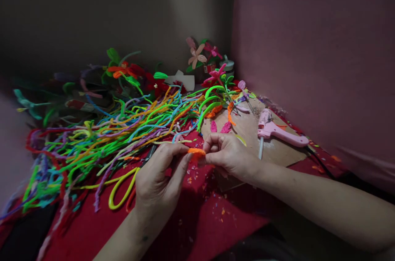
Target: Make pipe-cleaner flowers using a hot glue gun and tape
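A small piece of orange pipe cleaner [196, 153] is pinched between my two hands above the red cloth [216, 220]. My left hand [162, 170] grips its left end between thumb and fingertips. At the other end, my right hand [230, 155] closes thumb and fingers on it, partly hiding that end. Just beyond my right hand, pink petal shapes [226, 127] lie on a cardboard sheet [247, 125]. A yellow loop [119, 193], which looks like a scissor handle, rests left of my left hand.
Many coloured pipe cleaners [145, 119] sprawl across the left and middle. A pink glue gun [274, 130] lies on the cardboard at right, its cord [319, 161] trailing right. Finished flowers [196, 56] stand at the back near a lidded container [227, 67]. A wall [314, 47] borders the right.
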Demonstrator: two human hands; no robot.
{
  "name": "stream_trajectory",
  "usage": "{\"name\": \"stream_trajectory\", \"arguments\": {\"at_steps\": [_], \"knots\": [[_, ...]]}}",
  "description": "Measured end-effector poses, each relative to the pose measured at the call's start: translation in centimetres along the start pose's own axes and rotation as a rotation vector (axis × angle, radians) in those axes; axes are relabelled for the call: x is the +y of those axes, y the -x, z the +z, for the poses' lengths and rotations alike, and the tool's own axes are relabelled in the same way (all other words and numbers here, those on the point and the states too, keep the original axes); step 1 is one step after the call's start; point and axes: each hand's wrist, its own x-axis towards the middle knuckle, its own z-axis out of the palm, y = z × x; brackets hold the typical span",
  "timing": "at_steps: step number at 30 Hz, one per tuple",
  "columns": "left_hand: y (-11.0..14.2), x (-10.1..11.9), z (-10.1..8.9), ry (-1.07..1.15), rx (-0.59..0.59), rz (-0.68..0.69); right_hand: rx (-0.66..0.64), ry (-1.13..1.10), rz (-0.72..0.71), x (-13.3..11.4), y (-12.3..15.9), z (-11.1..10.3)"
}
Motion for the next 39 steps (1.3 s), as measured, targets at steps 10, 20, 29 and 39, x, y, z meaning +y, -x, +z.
{"name": "stream_trajectory", "arguments": {"at_steps": [10,20,29,39], "knots": [[0.0,0.5,0.0,-0.122,0.075,0.024,0.028,0.277,-0.313,0.6,0.4,0.1],[0.1,0.5,0.1,-0.119,0.103,-0.035,0.221,0.805,-0.644,1.4,0.9,0.0],[0.3,0.4,0.3,-0.079,0.089,-0.036,0.222,0.816,-0.652,1.2,0.8,-0.1],[0.6,0.6,0.4,0.12,0.08,-0.158,0.225,0.704,-0.637,1.3,0.7,-0.1]]}}
